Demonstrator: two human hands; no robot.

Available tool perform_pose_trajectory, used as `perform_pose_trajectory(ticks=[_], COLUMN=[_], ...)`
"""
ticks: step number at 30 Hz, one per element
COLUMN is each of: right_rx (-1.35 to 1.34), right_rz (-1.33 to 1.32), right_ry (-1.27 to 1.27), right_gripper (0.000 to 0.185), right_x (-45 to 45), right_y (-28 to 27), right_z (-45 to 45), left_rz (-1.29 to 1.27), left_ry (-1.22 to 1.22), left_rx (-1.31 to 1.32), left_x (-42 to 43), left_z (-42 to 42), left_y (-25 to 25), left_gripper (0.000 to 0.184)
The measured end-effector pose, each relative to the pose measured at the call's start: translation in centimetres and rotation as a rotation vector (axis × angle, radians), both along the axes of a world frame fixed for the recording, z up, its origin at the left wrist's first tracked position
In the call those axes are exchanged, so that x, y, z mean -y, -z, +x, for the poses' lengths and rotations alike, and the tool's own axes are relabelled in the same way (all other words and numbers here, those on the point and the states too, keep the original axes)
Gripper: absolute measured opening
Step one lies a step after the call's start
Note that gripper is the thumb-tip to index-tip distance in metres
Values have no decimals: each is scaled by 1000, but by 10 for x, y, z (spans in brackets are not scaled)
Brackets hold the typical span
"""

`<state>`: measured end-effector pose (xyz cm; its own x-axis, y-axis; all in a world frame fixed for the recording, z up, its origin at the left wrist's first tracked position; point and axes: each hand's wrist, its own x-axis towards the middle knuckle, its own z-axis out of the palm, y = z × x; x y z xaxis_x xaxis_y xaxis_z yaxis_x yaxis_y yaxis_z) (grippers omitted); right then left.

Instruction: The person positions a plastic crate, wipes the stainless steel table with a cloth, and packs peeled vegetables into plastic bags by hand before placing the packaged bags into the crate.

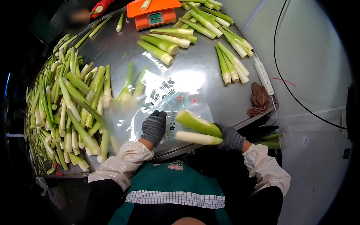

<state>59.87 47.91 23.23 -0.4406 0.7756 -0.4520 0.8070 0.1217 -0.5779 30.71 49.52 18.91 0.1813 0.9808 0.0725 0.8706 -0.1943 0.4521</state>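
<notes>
My right hand (230, 137), in a grey knit glove, is closed round the thin ends of a few thick green-and-white stalks (198, 125) that look like water bamboo shoots. Their pale cut ends point left, towards my other hand. My left hand (153, 127), gloved the same way, is closed on the near edge of a clear plastic bag (127, 122) with white print. The bag lies flat on the metal table (107, 39), and some stalks show through its far left part. The held stalks are over the bag's right side.
A large heap of stalks (71, 108) covers the table's left side. An orange scale (155, 18) stands at the back, near several sorted stalks (161, 47). At the right edge are a brown cloth (258, 99) and a power strip (264, 77). Another person's red glove (101, 7) holds a stalk.
</notes>
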Motion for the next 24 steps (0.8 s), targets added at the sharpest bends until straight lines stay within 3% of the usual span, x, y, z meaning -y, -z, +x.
perform_pose_trajectory(ticks=[3, 5, 9, 14, 17, 19, 24], right_rx=[-208, -704, -736, -691, -579, -243, -71], right_rz=[-178, -385, -368, -164, 23, 147, 86], right_ry=[116, 354, 354, 264, 161, 67, 44], right_gripper=[81, 79, 77, 76, 79, 85, 84], right_x=[16, 28, 32, 27, 21, 17, 16], right_y=[8, 17, 9, 7, 7, -2, -6], right_z=[2, -2, -24, -36, -36, -37, -37], left_rz=[-27, 62, 158, 123, 182, 246, 340], left_ry=[-24, -32, -26, 36, 57, -20, 21], left_rx=[35, 86, 184, 167, 322, 383, 452], left_x=[-3, -2, -6, -6, 0, 3, 4], left_z=[-8, -9, -10, -7, -5, -2, -4], left_y=[4, 3, -3, -14, -12, -17, -17], left_gripper=[12, 10, 10, 9, 9, 11, 12])
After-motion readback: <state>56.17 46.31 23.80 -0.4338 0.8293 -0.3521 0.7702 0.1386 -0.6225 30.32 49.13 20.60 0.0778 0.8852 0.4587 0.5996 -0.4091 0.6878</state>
